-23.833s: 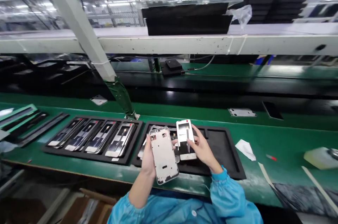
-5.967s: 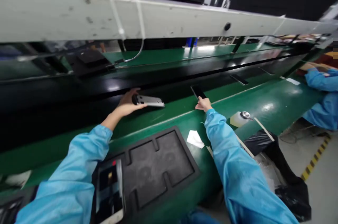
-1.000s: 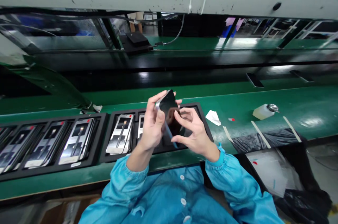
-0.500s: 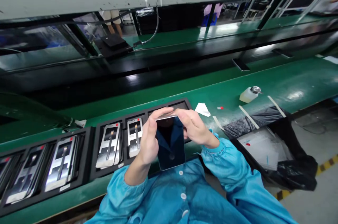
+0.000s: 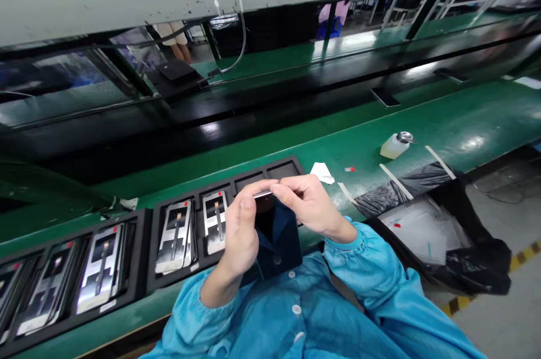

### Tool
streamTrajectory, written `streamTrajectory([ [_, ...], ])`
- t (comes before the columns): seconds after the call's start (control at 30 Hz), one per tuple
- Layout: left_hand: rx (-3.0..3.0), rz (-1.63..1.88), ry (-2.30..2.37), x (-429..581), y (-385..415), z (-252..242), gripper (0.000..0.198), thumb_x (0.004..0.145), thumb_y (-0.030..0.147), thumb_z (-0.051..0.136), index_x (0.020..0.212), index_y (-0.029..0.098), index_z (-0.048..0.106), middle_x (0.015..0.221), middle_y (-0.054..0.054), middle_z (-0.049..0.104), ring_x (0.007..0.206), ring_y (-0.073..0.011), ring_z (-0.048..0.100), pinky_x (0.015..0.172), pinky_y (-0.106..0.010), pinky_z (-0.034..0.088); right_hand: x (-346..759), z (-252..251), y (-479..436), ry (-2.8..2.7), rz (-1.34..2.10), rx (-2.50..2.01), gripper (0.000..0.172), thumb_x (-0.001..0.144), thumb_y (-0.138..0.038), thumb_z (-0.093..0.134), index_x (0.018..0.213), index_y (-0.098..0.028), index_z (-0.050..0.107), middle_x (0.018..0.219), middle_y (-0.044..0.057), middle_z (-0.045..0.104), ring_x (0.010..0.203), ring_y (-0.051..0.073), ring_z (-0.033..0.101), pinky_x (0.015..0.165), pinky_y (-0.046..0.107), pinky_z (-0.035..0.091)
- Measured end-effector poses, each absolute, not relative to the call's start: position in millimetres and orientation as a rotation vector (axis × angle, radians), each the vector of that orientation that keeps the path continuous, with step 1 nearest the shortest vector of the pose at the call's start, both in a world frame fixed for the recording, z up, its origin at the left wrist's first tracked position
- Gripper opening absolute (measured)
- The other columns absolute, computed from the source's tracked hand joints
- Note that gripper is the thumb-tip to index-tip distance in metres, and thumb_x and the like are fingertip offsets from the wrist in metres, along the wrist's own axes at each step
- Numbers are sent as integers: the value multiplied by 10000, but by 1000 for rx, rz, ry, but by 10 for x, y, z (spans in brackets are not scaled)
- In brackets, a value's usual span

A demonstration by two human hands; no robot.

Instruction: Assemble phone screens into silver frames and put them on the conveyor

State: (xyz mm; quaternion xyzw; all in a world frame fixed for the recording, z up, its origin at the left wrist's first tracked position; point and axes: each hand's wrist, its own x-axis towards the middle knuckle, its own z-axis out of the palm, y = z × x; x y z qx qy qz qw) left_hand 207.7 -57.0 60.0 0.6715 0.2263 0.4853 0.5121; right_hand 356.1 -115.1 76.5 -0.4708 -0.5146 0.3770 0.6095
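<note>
My left hand grips a phone with a dark glossy screen that faces me, held upright in front of my chest. My right hand pinches the phone's top edge with thumb and fingers. Both hands hover over the near edge of a black foam tray. In that tray's left slots lie stacked phone frames with silver backs. A second black tray to the left holds several more frames.
The trays sit on a green bench beside a black conveyor belt. A white squeeze bottle, a paper scrap and white strips lie at the right. A black bag with clear film hangs off the bench edge.
The phone has swung from tilted over the tray to upright with its screen toward me, and it sits lower and closer to my chest. My right hand has shifted to its top edge.
</note>
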Motion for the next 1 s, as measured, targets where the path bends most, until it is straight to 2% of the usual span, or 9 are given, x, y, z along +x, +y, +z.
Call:
streamTrajectory([
  [0.17, 1617, 1158, 655, 2156, -406, 523, 665, 1023, 829, 672, 1012, 198, 882, 1107, -120, 891, 1067, -282, 842, 1039, -386, 661, 3491, 629, -953, -1043, 804, -1165, 815, 835, -971, 753, 613, -213, 552, 619, -34, 420, 624, 121, 373, 549, 286, 291],
  [0.33, 1543, 1052, 627, 2197, -357, 482, 699, 973, 873, 699, 976, 197, 879, 1075, -132, 891, 1096, -321, 849, 1062, -435, 673, 3663, 507, -902, -1149, 966, -1081, 844, 958, -990, 582, 700, -199, 724, 550, -27, 476, 500, 121, 360, 477, 282, 305],
  [0.4, 1456, 1010, 624, 2222, -324, 468, 707, 946, 878, 731, 955, 185, 867, 1069, -144, 889, 1102, -337, 852, 1051, -450, 686, 3727, 434, -917, -1131, 995, -1101, 847, 965, -996, 566, 715, -202, 722, 528, -37, 467, 465, 116, 348, 449, 276, 292],
  [0.5, 1274, 1004, 638, 2242, -199, 498, 716, 940, 884, 732, 1033, 181, 827, 1043, -137, 885, 1015, -323, 870, 968, -461, 720, 3741, 275, -1014, -1111, 964, -1118, 844, 938, -1027, 563, 761, -211, 688, 602, -24, 538, 549, 139, 483, 529, 276, 439],
  [0.57, 1118, 1047, 606, 2231, -94, 570, 646, 1016, 827, 679, 1144, 201, 773, 1035, -112, 885, 926, -298, 882, 902, -478, 741, 3725, 152, -1135, -1197, 1017, -1142, 825, 979, -1005, 528, 802, -212, 677, 693, 7, 640, 655, 166, 596, 645, 296, 543],
  [0.63, 980, 1095, 539, 2216, -18, 667, 527, 1105, 728, 609, 1192, 220, 721, 1058, -98, 885, 936, -290, 893, 886, -492, 753, 3727, 41, -1252, -1313, 1137, -1164, 831, 1026, -979, 469, 784, -208, 661, 718, 35, 696, 668, 179, 642, 672, 309, 567],
  [0.73, 927, 1155, 435, 2240, 1, 787, 449, 1181, 643, 499, 1219, 242, 697, 1189, -100, 881, 1066, -293, 892, 904, -495, 759, 3774, -66, -1319, -1395, 1204, -1150, 883, 998, -1013, 456, 662, -212, 613, 575, 17, 612, 526, 148, 549, 558, 286, 469],
  [0.83, 929, 1194, 369, 2332, -48, 829, 477, 1201, 656, 421, 1258, 264, 685, 1270, -93, 867, 998, -257, 889, 816, -441, 765, 3780, -124, -1269, -1329, 1156, -1098, 887, 925, -1035, 571, 552, -232, 521, 483, -16, 489, 477, 122, 451, 515, 280, 370],
  [1.0, 894, 1323, 368, 2468, -111, 829, 576, 1177, 729, 406, 1227, 238, 702, 1167, -102, 864, 842, -214, 847, 705, -343, 732, 3592, -243, -1227, -1153, 1129, -1082, 899, 828, -1088, 618, 508, -257, 490, 447, -5, 448, 476, 158, 512, 497, 303, 400],
])
